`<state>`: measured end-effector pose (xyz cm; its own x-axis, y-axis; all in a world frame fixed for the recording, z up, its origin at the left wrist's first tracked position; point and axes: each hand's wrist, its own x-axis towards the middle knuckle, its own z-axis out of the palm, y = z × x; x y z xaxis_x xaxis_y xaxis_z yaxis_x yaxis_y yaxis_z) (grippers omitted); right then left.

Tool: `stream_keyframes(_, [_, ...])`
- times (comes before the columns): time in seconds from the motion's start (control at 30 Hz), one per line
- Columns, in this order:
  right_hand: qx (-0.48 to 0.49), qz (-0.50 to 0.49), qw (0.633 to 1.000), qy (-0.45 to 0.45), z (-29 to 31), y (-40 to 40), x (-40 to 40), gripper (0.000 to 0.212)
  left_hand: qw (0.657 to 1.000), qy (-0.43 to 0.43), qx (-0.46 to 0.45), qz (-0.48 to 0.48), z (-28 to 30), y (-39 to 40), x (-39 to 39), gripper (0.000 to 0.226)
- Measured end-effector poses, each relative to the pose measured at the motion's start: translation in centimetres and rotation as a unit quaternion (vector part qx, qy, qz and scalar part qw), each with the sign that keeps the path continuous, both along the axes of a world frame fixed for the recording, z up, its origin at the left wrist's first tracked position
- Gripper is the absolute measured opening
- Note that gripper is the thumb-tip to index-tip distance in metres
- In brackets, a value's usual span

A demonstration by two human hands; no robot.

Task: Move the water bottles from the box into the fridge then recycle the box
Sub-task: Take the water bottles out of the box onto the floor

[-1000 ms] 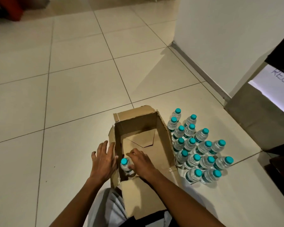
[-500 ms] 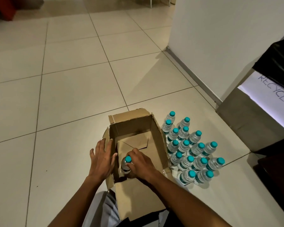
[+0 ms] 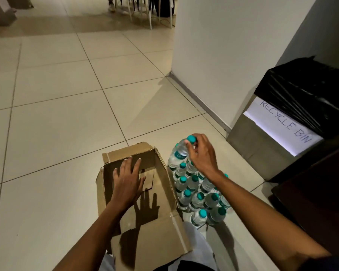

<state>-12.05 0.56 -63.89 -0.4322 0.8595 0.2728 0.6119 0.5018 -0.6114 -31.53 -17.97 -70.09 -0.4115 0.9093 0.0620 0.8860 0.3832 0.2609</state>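
R fingers [image 3: 192,147] pinch the teal cap/neck of a clear plastic water bottle [image 3: 179,153], held over the far end of the cluster of teal-capped bottles [image 3: 199,194] on the tiled floor [image 3: 47,124], prob. to set it w/ the rest. L hand [image 3: 128,181] hovers flat, fingers spread, gripping nothing, over the open brown cardboard box [image 3: 145,241], which looks empty. Black-lined steel recycle bin [image 3: 282,122] stands near, to the R.

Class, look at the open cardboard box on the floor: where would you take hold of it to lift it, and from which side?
Probably the two long side walls of the cardboard box, one hand each, reaching down from above. It lies open-topped with flaps spread and no bottles visible inside. The left hand already hovers over it; the right hand holds a bottle.
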Motion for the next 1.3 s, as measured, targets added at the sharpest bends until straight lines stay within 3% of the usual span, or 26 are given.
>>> stream_keyframes(0.23, [0.030,-0.107,0.992,-0.063,-1.1,6.1,4.3,0.032,0.999,0.018,-0.030,-0.038,-0.2,3.5,1.0,0.066])
stream_keyframes(0.53, [-0.059,-0.154,0.968,-0.189,-8.4,11.5,4.8,0.032,0.996,0.046,-0.030,-0.074,-3.7,10.5,-2.0,0.070])
stream_keyframes(0.77, [-0.138,-0.172,0.939,-0.263,-13.4,14.1,4.1,0.031,0.995,0.022,-0.041,-0.088,-6.4,15.5,-5.0,0.071])
stream_keyframes(1.1, [-0.190,-0.161,0.912,-0.326,-13.1,14.8,3.8,0.034,0.988,0.004,-0.125,-0.088,-6.7,14.0,-7.8,0.072])
stream_keyframes(1.3, [-0.202,-0.181,0.901,-0.338,-12.4,13.8,3.9,0.048,0.983,0.021,-0.152,-0.097,-6.1,12.2,-6.6,0.073])
